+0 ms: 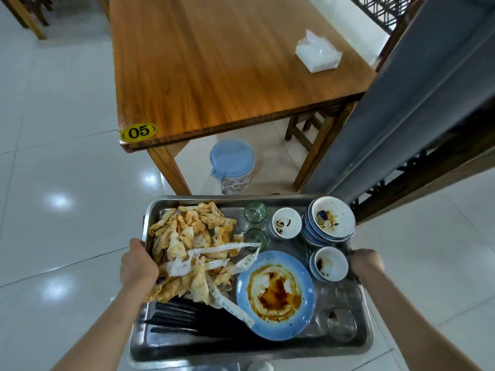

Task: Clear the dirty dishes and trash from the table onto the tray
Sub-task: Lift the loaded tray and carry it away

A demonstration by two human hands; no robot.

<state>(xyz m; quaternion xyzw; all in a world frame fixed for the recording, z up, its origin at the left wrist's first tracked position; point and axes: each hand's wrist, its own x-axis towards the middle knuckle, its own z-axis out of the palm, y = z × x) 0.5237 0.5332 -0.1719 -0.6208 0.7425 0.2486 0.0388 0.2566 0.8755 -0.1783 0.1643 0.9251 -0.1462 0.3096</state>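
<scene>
Loaded tray carried clear of the table, both hands gripping its sides.

Head view: left hand (pixel 138 263) curls over the left rim of the steel tray (pixel 241 353), right hand (pixel 367 261) holds the right rim, fingers hidden. The tray holds stained napkins (pixel 187 236), a sauce-smeared blue plate (pixel 276 293), stacked bowls (pixel 330 219), small cups, glasses and black chopsticks (pixel 182 319). The wooden table (pixel 214 62), numbered 05, bears only a tissue pack (pixel 318 53), so clearing looks finished; next move likely calls for level carrying, as the stack could slide. Lidded bin (pixel 233 167) underneath, stool nearby, glossy white tiled floor.
</scene>
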